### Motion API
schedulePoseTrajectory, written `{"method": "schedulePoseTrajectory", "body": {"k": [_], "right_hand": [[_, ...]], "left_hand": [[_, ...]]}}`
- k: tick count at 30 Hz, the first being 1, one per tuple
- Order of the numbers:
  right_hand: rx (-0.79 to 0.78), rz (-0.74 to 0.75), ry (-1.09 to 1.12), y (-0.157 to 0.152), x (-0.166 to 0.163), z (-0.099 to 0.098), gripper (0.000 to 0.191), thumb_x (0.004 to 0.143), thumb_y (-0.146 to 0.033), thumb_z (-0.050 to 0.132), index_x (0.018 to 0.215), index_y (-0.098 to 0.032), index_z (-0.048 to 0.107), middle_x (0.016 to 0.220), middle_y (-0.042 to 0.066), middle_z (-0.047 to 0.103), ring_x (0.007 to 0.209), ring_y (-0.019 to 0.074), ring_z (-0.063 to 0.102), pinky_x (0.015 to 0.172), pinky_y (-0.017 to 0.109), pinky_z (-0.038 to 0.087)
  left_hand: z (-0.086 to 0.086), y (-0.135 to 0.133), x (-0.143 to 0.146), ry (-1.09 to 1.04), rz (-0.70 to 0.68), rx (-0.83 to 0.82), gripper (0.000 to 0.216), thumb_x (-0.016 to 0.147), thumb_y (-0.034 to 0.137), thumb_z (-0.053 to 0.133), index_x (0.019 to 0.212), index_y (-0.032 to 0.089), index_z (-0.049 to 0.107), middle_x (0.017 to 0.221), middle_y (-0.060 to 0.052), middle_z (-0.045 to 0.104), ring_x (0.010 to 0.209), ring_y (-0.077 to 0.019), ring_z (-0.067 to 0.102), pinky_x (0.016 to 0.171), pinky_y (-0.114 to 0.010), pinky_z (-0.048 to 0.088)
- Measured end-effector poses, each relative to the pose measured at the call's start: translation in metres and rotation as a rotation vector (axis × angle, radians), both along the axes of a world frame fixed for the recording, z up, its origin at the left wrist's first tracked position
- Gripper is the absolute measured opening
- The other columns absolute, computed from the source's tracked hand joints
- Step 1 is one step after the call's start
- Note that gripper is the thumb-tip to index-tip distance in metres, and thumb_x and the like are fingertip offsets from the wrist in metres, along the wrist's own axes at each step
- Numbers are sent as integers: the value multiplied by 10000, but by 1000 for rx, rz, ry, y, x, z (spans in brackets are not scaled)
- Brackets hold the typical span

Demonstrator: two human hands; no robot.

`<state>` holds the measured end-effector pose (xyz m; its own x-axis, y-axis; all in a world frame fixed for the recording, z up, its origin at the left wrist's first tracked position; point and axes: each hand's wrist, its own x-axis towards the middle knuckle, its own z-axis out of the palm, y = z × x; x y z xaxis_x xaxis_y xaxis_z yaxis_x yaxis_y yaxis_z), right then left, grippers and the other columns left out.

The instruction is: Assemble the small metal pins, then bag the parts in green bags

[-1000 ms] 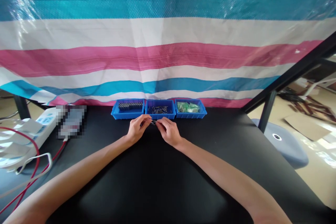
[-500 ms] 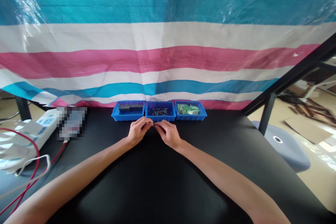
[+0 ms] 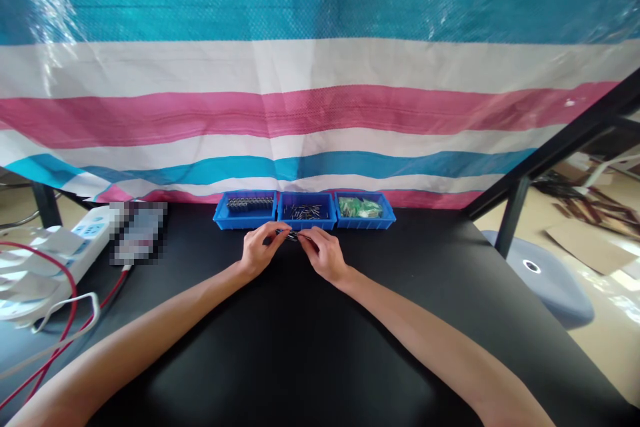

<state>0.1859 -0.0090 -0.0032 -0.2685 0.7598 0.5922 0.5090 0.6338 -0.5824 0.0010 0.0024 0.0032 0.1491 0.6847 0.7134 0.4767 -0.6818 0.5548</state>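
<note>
Small dark metal part (image 3: 293, 235) sits just in front of the middle blue bin (image 3: 315, 222), pinched from both sides by the thumb and fingers of the left hand (image 3: 257, 253) and of the right hand (image 3: 326, 255). Each grip is pressed together on it, seemingly because something so little needs steadying at both ends; the fingers hide most of it, so its exact shape cannot be told. Behind the middle bin hangs a large striped sheet (image 3: 280, 67) in blue, white and pink, closing off the view beyond. Under the bin spreads a black tabletop (image 3: 280, 333). Well to the bin's right, past the table's edge, is a grey stool (image 3: 545, 280). Well to its left lie a white power strip (image 3: 90, 231) and a pixelated flat device (image 3: 140, 233), their cables apart from the hands. Directly beside the middle bin stand a left bin (image 3: 245, 221) and a right bin (image 3: 367, 222), probably lined up to keep kinds separate and within reach. The right one holds green and clear packets (image 3: 361, 207); the left, rows of metal cylinders (image 3: 250, 203); the middle, loose thin pins (image 3: 305, 212).
</note>
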Motion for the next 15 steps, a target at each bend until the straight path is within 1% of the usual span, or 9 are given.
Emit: {"method": "schedulePoseTrajectory", "body": {"k": [7,15], "right_hand": [[0,9,4,0,0,0,185,945,-259,481,1004,-192,643,860,56,674,776,162,644,694,259,510],[3,5,-2,1,-1,0,188,942,-262,483,1002,-196,649,855,54,675,773,159,649,688,256,514]], "left_hand": [[0,-1,0,-9,24,37,97,849,230,633,923,182,672,854,-20,728,520,-63,562,579,-189,492],[0,-1,1,-11,34,44,135,863,284,614,908,174,677,842,-31,729,511,-64,556,578,-190,497]]}}
